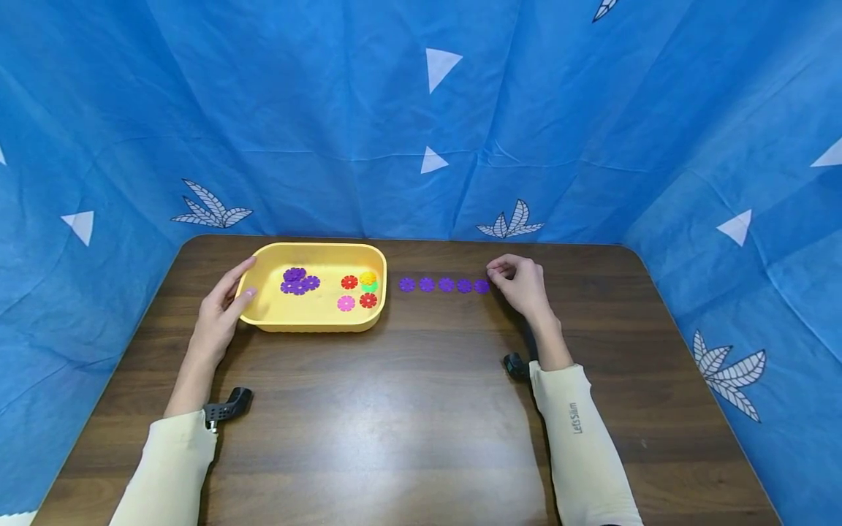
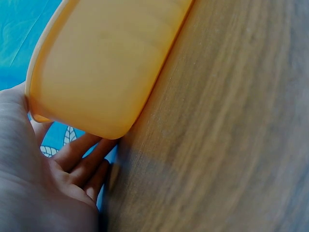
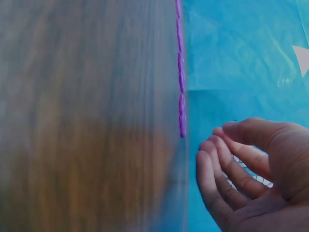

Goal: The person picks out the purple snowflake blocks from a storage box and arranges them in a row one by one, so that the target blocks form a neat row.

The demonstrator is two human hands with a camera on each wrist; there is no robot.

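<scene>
My left hand [image 1: 219, 307] holds the left end of a yellow plastic tray [image 1: 316, 326]. Its thumb lies over the rim and the other fingers are along the outer wall, as the left wrist view also shows. Right of the tray, several purple snowflake discs [image 1: 446, 285] lie flat in a row, edge to edge or nearly so. At the row's right end my right hand [image 1: 522, 285] hovers by the last purple disc [image 1: 482, 286]. In the right wrist view the right hand's fingers [image 3: 207, 166] are loosely bent, thumb near the index tip, with nothing between them.
Inside the tray, a pile of purple discs [image 1: 299, 286] lies at the left. Red discs [image 1: 349, 282], a pink disc [image 1: 346, 303], a yellow piece [image 1: 368, 278] and a green disc [image 1: 372, 287] lie at its right. A blue curtain [image 1: 368, 131] hangs behind the wooden table [image 1: 368, 409].
</scene>
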